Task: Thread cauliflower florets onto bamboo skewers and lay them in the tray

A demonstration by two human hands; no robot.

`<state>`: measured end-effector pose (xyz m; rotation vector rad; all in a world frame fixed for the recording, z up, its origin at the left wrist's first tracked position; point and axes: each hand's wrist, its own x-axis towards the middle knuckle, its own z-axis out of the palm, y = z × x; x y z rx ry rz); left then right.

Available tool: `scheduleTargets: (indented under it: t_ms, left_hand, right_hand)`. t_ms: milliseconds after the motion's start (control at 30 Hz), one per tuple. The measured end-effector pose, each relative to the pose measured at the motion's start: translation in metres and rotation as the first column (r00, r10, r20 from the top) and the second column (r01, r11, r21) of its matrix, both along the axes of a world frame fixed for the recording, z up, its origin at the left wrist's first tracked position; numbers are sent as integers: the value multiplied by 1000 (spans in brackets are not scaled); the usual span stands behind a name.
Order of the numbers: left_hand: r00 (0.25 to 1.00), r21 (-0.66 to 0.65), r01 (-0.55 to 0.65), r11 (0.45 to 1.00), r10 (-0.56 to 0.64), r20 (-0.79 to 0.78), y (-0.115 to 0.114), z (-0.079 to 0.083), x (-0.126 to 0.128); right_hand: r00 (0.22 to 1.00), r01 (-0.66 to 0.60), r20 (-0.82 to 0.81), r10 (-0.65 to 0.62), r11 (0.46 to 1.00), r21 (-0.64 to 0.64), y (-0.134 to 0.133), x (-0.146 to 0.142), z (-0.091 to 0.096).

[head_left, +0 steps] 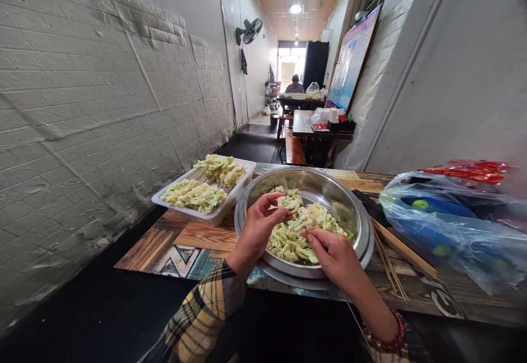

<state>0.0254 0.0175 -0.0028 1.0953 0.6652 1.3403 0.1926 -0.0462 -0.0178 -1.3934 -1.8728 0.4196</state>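
Note:
Over a wide steel basin (354,198), my left hand (259,225) pinches a piece of cauliflower (290,202) between thumb and fingers. My right hand (335,253) is closed just to its right, thumb against forefinger, on a thin bamboo skewer (354,314) whose end shows below the wrist. The skewer's other end is hard to make out among the florets. Loose pale green cauliflower florets (284,245) lie in the basin under both hands. To the left, a white plastic tray (216,217) holds skewered cauliflower (203,197) in rows.
Loose bamboo skewers (405,247) lie right of the basin, beside a clear plastic bag (453,214) with blue and green contents and a red packet (473,171). The patterned wooden table (152,242) stands near a brick wall (82,105). Farther back, a person (295,85) sits at another table.

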Motion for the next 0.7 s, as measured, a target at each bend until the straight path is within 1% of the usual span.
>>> scheduleTargets:
  t_ms: [133, 267, 467, 567, 700]
  left_hand:
    - [999, -33, 37, 999, -36, 20, 1, 0, 2]
    - [996, -50, 79, 996, -76, 53, 2, 0, 2]
    - [977, -105, 184, 977, -170, 130, -2, 4, -2]
    - [977, -119, 181, 976, -165, 137, -4, 6, -2]
    - [980, -104, 176, 979, -164, 109, -4, 5, -2]
  right_hand:
    - [1000, 4, 4, -4, 999, 46, 0, 1, 1]
    - [1000, -8, -8, 9, 999, 43, -1, 2, 3]
    - [997, -50, -48, 53, 997, 66, -4, 3, 4]
    - [997, -57, -45, 60, 996, 71, -5, 3, 4]
    - [997, -67, -33, 69, 995, 72, -6, 3, 5]
